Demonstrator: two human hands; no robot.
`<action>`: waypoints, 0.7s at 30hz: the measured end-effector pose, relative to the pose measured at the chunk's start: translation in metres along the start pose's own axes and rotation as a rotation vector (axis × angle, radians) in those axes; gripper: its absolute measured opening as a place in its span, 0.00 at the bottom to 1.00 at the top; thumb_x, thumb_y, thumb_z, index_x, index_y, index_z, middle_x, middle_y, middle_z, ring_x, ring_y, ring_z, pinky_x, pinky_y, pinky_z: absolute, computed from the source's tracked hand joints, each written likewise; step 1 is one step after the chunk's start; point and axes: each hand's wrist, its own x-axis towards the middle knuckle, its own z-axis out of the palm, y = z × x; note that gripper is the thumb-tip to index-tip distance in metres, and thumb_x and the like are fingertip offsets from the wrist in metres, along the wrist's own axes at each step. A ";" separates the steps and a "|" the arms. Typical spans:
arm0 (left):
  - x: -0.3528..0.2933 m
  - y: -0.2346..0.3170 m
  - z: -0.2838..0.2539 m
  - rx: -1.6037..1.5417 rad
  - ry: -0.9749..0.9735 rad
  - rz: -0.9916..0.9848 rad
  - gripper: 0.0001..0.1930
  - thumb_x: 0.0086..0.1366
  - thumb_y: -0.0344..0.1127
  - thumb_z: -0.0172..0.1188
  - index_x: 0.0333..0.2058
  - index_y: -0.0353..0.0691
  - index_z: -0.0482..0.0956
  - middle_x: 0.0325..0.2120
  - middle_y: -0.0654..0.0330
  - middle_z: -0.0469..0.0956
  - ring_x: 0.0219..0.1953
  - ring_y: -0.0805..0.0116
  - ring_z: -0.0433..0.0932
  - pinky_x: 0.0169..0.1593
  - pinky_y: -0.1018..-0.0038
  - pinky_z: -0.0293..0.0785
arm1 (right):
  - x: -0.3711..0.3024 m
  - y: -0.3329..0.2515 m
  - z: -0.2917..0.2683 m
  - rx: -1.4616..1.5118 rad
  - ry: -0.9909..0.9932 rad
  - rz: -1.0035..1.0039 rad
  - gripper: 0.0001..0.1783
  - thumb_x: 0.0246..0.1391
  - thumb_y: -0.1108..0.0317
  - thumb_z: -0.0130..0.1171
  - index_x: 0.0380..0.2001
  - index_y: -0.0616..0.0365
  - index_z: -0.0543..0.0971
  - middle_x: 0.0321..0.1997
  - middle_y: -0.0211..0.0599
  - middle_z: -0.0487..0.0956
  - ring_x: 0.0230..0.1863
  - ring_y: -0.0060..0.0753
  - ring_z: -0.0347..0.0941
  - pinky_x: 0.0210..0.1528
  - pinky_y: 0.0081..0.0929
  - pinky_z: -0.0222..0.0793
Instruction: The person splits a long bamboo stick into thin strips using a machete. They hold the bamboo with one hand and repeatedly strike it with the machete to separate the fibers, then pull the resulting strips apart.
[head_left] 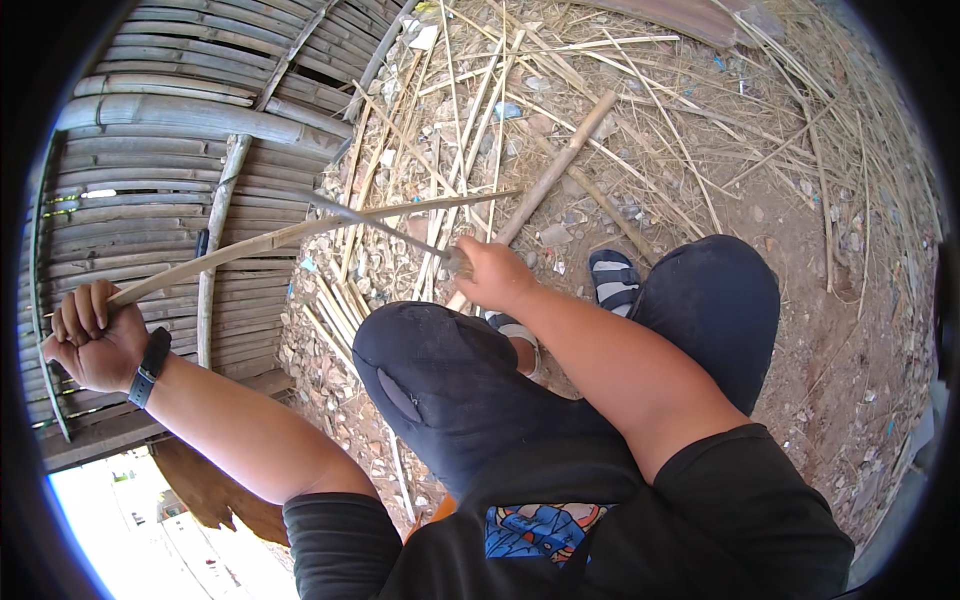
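My left hand (97, 335), with a dark watch on its wrist, is closed on one end of a long split bamboo strip (230, 250). The strip slants up and to the right, its thin far end over the littered ground. My right hand (492, 274) is wrapped round the handle of a long-bladed knife (400, 234), in front of my knees. The blade points up-left and crosses the strip near its middle; whether the edge touches it I cannot tell. A round wooden stick (560, 165) runs behind my right hand, partly hidden by it.
A slatted bamboo wall (130, 165) stands close on the left, with an upright pole (222, 200). Loose bamboo strips (470, 130) and shavings litter the dirt ground (800, 350). A small bundle of cut strips (338, 310) lies beside my left knee. My sandalled feet (613, 280) are between the knees.
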 end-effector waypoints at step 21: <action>-0.021 0.001 -0.024 0.078 0.146 0.041 0.25 0.73 0.56 0.52 0.21 0.48 0.65 0.15 0.72 0.57 0.17 0.76 0.53 0.24 0.77 0.50 | 0.026 0.107 -0.012 -0.138 -0.055 0.433 0.26 0.48 0.63 0.65 0.50 0.64 0.76 0.40 0.59 0.83 0.45 0.58 0.82 0.48 0.45 0.77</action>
